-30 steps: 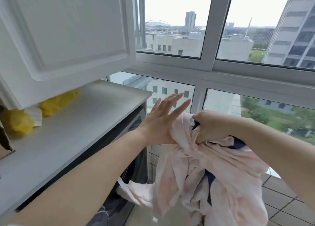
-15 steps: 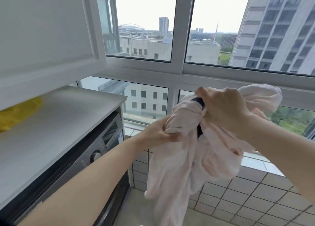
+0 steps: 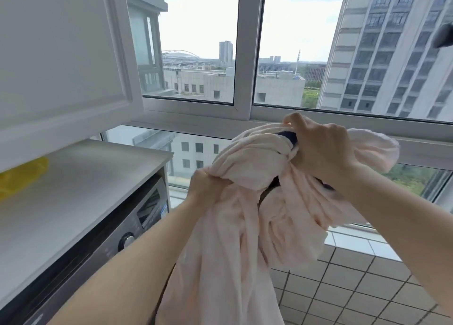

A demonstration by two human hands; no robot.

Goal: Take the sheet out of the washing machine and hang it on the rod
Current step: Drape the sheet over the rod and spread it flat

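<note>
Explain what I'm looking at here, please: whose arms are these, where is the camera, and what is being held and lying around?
The camera sits on a person's head and looks forward and down, so the two bare arms are the wearer's own. Both hands grip a bunched pale pink sheet with dark blue parts: the left hand lower down, the right hand near the top. The rest of the sheet hangs toward the tiled floor. At the left is the washing machine under a grey counter, with something yellow on the counter below a white cupboard door. Windows show buildings outside. No rod is visible.
</note>
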